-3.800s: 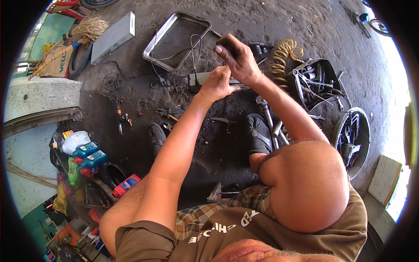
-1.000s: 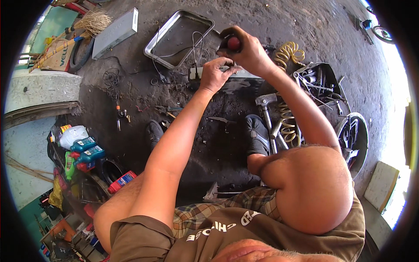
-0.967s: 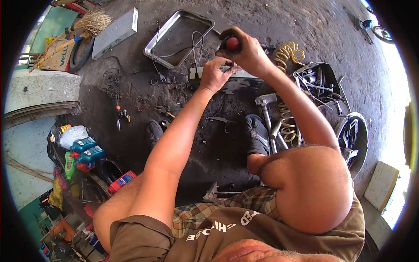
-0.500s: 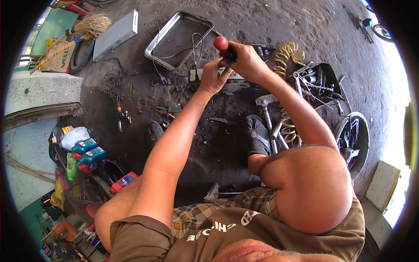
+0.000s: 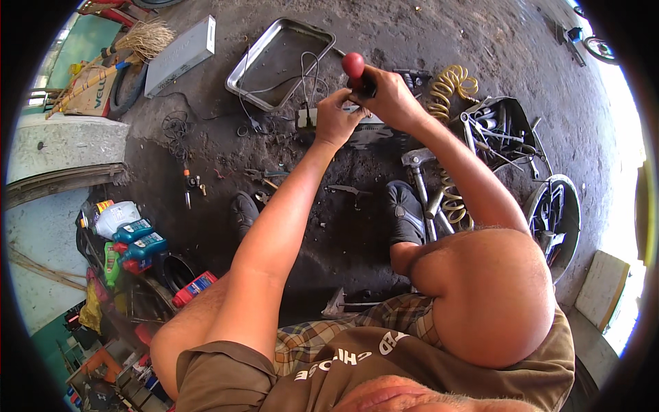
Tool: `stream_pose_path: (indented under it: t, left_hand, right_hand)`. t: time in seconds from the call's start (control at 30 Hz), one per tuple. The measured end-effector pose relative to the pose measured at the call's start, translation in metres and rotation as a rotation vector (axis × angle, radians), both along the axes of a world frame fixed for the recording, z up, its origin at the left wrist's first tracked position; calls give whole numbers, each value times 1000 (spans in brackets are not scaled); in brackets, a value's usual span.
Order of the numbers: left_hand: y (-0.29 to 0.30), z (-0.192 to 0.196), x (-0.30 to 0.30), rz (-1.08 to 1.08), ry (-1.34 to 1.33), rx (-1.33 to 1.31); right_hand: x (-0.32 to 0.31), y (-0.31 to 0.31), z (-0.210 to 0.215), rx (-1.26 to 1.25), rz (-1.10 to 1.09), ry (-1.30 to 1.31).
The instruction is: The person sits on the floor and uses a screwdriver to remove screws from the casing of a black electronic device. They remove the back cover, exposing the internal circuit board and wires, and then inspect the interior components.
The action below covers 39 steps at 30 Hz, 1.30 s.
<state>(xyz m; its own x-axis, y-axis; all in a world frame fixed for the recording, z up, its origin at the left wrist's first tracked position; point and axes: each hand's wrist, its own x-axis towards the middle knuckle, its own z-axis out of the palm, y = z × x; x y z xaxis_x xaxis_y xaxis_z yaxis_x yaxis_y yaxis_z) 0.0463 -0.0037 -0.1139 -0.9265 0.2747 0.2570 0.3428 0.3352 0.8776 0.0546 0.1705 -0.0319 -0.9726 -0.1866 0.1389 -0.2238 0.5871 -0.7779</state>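
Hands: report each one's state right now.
Left hand: cannot tell whether it is closed or holding anything.
Right hand: closed, holding a red-ended tool.

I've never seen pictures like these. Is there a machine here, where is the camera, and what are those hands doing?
There is no machine at work here, only a person's bare hands. The camera sits on the person's head and looks down; its wide lens bends straight edges near the rim.

The right hand grips a tool with a red, rounded end. The left hand is right beside it, its fingertips hidden too much to tell what they hold.

On the dark floor around them lie a shallow metal tray, a yellow coiled hose, a hammer and a heap of metal tools.
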Motion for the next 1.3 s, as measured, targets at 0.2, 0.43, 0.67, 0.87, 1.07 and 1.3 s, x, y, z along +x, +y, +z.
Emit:
stream_pose_path:
  t: [0.2, 0.43, 0.67, 0.87, 1.07, 1.3]
  left_hand:
    - [-5, -5, -11, -91, -63, 98]
    - [-5, -1, -10, -95, -115, 157]
    - [-12, -1, -17, -204, -18, -12]
    - [-14, 19, -16, -353, 18, -149]
    - [-29, 36, -37, -604, 331, -362]
    - [-23, 47, -54, -791, 524, -571]
  right_hand:
    - [-1, -1, -2, -76, -17, 43]
    - [1, 2, 1, -28, -45, -7]
    - [5, 6, 14, -187, -210, 64]
    - [28, 23, -35, -129, -282, -72]
    - [53, 19, -47, -198, -320, -92]
    - [55, 19, -48, -262, -340, -91]
